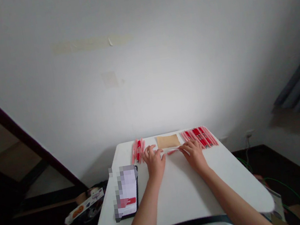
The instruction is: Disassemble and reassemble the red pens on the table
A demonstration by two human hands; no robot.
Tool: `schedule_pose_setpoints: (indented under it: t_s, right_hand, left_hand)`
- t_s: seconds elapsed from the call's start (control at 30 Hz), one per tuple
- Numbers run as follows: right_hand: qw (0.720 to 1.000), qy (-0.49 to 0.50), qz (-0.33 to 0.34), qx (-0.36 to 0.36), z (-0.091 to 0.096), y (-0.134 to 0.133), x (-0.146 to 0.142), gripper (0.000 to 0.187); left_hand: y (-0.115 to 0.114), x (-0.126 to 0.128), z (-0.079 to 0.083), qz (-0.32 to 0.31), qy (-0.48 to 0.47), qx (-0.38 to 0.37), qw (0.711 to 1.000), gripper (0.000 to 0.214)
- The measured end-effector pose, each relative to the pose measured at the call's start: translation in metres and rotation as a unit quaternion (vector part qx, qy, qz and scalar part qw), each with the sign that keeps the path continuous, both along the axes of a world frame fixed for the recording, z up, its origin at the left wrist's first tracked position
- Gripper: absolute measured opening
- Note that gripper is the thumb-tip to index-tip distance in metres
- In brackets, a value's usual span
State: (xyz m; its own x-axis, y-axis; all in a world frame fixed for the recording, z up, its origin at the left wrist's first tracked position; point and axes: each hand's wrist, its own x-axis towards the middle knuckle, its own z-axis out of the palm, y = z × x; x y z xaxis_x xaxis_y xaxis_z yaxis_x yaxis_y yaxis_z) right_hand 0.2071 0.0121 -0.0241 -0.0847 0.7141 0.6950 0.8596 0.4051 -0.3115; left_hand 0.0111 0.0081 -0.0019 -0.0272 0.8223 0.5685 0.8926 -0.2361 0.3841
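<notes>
My right hand (195, 157) pinches the right end of a slim pen (173, 150) between thumb and fingertips. The pen looks whitish with a pink-red part at its left end, and lies nearly level just above or on the white table (184, 193). To its left, my left hand (154, 162) has its fingers spread and bent, fingertips low by the tabletop. Beside that hand is a small row of pink and red pens (138, 150). A larger row of pink and red pens (199, 138) lies beyond my right hand. Behind the held pen is a tan rectangular sheet (168, 141).
A phone (127, 193) with a lit, partly blurred screen rests on the table's left side. The far table edge meets a white wall (156, 81). A box (85, 206) and clutter sit on the floor at left; green cables (285, 178) lie at right.
</notes>
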Motion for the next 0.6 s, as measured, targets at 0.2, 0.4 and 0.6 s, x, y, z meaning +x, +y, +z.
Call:
schedule_pose_setpoints:
  t_s: [0.2,0.4,0.6]
  right_hand:
    - [1.0,0.015,-0.021,0.007,-0.0045,0.003,0.0044,0.017]
    - [1.0,0.013,-0.02,0.005,-0.0022,0.0016,0.0039,0.018]
    - [1.0,0.014,-0.019,0.007,-0.0023,0.0017,0.0038,0.017]
  left_hand:
    - [0.0014,-0.0051,-0.0049,0.045,0.033,-0.008,0.998,0.013]
    - [0.0006,-0.0054,-0.0043,0.061,0.058,-0.011,0.996,0.013]
    - [0.002,-0.0054,-0.0051,0.051,0.056,-0.017,0.997,0.014]
